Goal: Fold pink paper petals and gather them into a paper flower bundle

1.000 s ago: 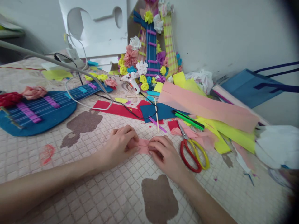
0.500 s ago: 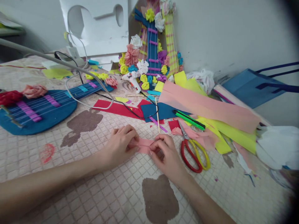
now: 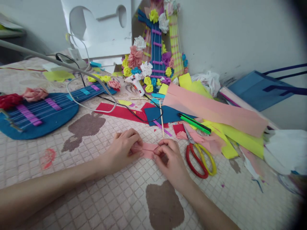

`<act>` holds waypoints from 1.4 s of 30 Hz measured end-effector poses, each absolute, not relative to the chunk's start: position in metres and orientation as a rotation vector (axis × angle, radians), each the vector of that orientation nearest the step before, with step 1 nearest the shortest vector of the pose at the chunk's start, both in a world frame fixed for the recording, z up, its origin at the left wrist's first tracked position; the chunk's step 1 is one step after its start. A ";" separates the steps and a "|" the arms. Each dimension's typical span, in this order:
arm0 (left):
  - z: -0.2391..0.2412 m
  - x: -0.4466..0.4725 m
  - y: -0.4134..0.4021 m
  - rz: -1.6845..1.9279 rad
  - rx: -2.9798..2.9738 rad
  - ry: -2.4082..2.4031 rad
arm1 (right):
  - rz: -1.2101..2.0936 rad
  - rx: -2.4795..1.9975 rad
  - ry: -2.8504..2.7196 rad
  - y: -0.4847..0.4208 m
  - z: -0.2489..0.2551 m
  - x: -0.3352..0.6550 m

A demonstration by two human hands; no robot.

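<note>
Between my hands lies a small strip of pink crepe paper (image 3: pixel 148 150), with a crease or fold running along it. My left hand (image 3: pixel 124 147) grips its left end, the fingers curled over the paper. At the right end, my right hand (image 3: pixel 169 156) pinches it between thumb and fingertips. Scissors (image 3: pixel 200 156) with one red and one yellow handle rest just right of my right hand. A thin wooden stick (image 3: pixel 161 118) points toward the paper from behind. Parts of the strip are hidden under my fingers.
On the left lies a blue toy guitar (image 3: pixel 48 111) with paper flowers. A glue gun (image 3: pixel 136 83) stands behind, its black cord crossing the table. A green cutter knife (image 3: pixel 195 123) and a large pink sheet (image 3: pixel 211 107) lie right. Decorated guitars (image 3: pixel 157 51) lean at the back.
Almost nothing differs. Both hands keep their hold on the pink strip, and the whole view has shifted very slightly.
</note>
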State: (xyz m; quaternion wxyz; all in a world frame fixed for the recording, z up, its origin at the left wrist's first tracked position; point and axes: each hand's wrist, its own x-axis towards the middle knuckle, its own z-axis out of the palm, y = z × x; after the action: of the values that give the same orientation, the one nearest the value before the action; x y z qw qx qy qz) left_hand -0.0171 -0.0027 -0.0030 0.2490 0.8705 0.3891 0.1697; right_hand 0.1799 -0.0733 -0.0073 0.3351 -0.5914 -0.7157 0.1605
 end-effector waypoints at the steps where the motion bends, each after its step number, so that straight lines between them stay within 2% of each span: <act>1: -0.002 -0.017 -0.003 0.457 2.366 1.058 | 0.420 -1.543 -1.866 -0.073 -0.007 0.180; 42: -0.002 -0.016 -0.004 0.460 2.337 1.080 | 0.451 -1.559 -1.878 -0.075 -0.007 0.183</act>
State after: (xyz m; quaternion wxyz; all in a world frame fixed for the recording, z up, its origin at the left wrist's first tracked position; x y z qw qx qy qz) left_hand -0.0156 -0.0036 -0.0021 0.2602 0.8628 0.3989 0.1699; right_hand 0.1826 -0.0748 -0.0073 0.3239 -0.5943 -0.7157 0.1721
